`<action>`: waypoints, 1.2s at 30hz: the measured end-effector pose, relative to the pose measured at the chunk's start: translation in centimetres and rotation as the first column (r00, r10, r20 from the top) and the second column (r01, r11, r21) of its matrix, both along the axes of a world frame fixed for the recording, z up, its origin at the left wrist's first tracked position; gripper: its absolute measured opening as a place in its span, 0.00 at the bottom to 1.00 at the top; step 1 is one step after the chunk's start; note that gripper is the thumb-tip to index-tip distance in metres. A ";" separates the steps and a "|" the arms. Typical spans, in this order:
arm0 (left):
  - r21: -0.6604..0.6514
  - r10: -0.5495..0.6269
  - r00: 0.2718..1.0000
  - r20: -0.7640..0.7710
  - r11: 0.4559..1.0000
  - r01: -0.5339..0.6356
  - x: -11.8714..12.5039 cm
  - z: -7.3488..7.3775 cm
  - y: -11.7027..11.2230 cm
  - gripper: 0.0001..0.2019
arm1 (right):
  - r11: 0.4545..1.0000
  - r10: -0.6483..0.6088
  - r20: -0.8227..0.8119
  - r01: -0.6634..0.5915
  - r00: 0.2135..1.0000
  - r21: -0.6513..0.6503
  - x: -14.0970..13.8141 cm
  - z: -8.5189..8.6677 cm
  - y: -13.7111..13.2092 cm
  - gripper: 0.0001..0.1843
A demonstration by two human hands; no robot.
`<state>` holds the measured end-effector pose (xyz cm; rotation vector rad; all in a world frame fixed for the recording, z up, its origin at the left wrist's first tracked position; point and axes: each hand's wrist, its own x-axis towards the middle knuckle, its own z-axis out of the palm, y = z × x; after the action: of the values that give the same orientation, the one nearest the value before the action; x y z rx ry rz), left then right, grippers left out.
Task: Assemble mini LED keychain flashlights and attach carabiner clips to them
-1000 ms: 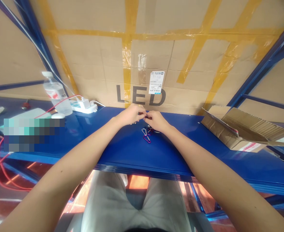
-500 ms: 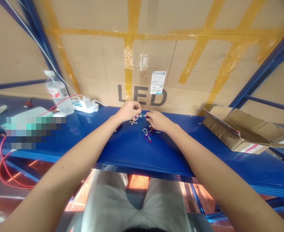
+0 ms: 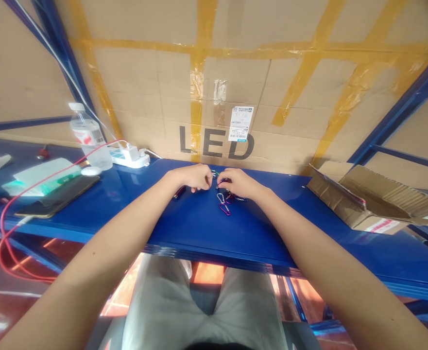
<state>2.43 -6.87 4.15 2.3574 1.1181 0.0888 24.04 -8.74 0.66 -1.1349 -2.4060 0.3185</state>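
My left hand [image 3: 199, 178] is closed in a pinch, knuckles up, low over the spot of some small brass-coloured pieces, which it now hides. What its fingertips hold, if anything, is hidden. Close by on the right, my right hand [image 3: 238, 182] pinches a small dark bluish carabiner, mostly covered by the fingers. Below that hand lie a silver carabiner [image 3: 221, 198] and a magenta carabiner [image 3: 225, 209], with several darker ones partly under the palm. Behind the gap between both hands sits a small greenish carabiner [image 3: 215, 173]. A dark slim object [image 3: 179, 193] lies left of my left hand.
The blue table [image 3: 199, 228] backs onto a large taped carton [image 3: 133, 97]. An open cardboard box [image 3: 359, 204] stands at right. On the left are a water bottle [image 3: 90, 141], a power strip [image 3: 129, 158], a phone [image 3: 60, 197] and a red cable [image 3: 3, 228].
My left hand has come down and toward me, over the brass-coloured pieces. My right hand has stayed nearly in place, its fingers shifting slightly downward. The carabiners on the table lie as before.
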 end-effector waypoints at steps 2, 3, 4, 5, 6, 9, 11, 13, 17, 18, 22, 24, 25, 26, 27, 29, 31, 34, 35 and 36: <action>-0.011 -0.006 1.000 -0.023 1.000 0.006 0.2 0.0 -0.2 0.06 | 1.000 -0.004 -0.034 0.003 0.999 -0.014 -0.3 -0.1 -0.2 0.06; -0.015 -0.008 1.000 -0.030 1.000 0.007 0.3 0.0 -0.3 0.06 | 1.000 -0.008 -0.067 0.007 0.998 -0.024 -0.6 -0.1 -0.3 0.07; -0.015 -0.009 0.999 -0.033 1.000 0.008 0.3 0.0 -0.4 0.06 | 0.999 -0.018 -0.106 0.015 0.994 -0.034 -0.8 -0.2 -0.4 0.07; -0.013 -0.009 0.999 -0.032 1.000 0.008 0.4 0.0 -0.4 0.05 | 0.999 -0.029 -0.140 0.023 0.990 -0.046 -1.0 -0.2 -0.5 0.08; -0.012 -0.008 1.000 -0.029 1.000 0.007 0.4 0.0 -0.5 0.05 | 0.998 -0.035 -0.162 0.025 0.986 -0.062 -1.3 -0.3 -0.6 0.09; -0.018 -0.006 1.000 -0.024 1.000 0.005 0.4 -0.1 -0.3 0.04 | 0.991 -0.050 -0.189 0.025 0.981 -0.131 -1.8 -0.3 -0.7 0.08; -0.024 0.002 1.000 -0.028 1.000 -0.002 0.4 -0.2 -0.2 0.04 | 0.984 -0.100 -0.226 0.063 0.969 -0.164 -2.0 -0.3 -0.7 0.08; -0.030 0.011 0.999 -0.032 0.999 -0.012 0.4 -0.2 -0.1 0.04 | 0.976 -0.154 -0.252 0.108 0.956 -0.188 -2.0 -0.4 -0.6 0.10; -0.024 0.010 0.999 -0.032 1.000 -0.011 0.4 -0.2 -0.2 0.04 | 0.971 -0.163 -0.232 0.115 0.959 -0.208 -2.0 -0.6 -0.4 0.14; -0.023 0.010 0.999 -0.034 1.000 -0.011 0.4 -0.1 -0.2 0.03 | 0.973 -0.182 -0.244 0.139 0.953 -0.183 -2.0 -0.7 -0.3 0.16; -0.031 0.018 0.999 -0.030 0.999 -0.018 0.4 -0.1 -0.3 0.03 | 0.979 -0.168 -0.248 0.131 0.954 -0.158 -2.1 -1.0 0.0 0.17; -0.033 0.020 0.999 -0.024 0.999 -0.021 0.4 -0.1 -0.3 0.04 | 0.976 -0.142 -0.254 0.092 0.957 -0.198 -2.1 -1.1 -0.1 0.15; -0.034 0.022 0.999 -0.023 0.999 -0.023 0.4 -0.1 -0.3 0.04 | 0.975 -0.147 -0.261 0.096 0.954 -0.201 -2.2 -1.1 -0.2 0.15; -0.036 0.025 0.999 -0.021 0.999 -0.025 0.4 -0.1 -0.3 0.04 | 0.975 -0.156 -0.262 0.107 0.952 -0.194 -2.2 -1.0 -0.2 0.15; -0.039 0.027 0.999 -0.017 0.999 -0.027 0.4 -0.1 -0.3 0.04 | 0.976 -0.160 -0.253 0.114 0.954 -0.188 -2.2 -1.0 -0.3 0.15; -0.043 0.030 1.000 -0.005 0.999 -0.031 0.4 -0.1 -0.3 0.04 | 0.976 -0.156 -0.221 0.115 0.963 -0.186 -2.3 -1.0 -0.3 0.14; -0.046 0.033 0.999 -0.001 0.998 -0.033 0.3 -0.2 -0.3 0.04 | 0.973 -0.179 -0.228 0.138 0.957 -0.184 -2.3 -1.0 -0.3 0.13; -0.049 0.032 0.999 -0.013 0.998 -0.033 0.3 -0.1 -0.2 0.04 | 0.968 -0.227 -0.222 0.195 0.948 -0.156 -2.2 -1.1 -0.2 0.09; -0.048 0.031 0.999 -0.017 0.998 -0.032 0.3 -0.1 -0.2 0.04 | 0.969 -0.225 -0.205 0.196 0.953 -0.153 -2.2 -1.1 -0.2 0.08; -0.047 0.030 0.999 -0.019 0.998 -0.031 0.3 -0.1 -0.2 0.04 | 0.969 -0.220 -0.191 0.193 0.957 -0.152 -2.2 -1.2 -0.2 0.07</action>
<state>2.75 -7.04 4.01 2.3039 1.1527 0.0503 21.83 -8.91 -0.49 -1.3301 -2.0905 0.5063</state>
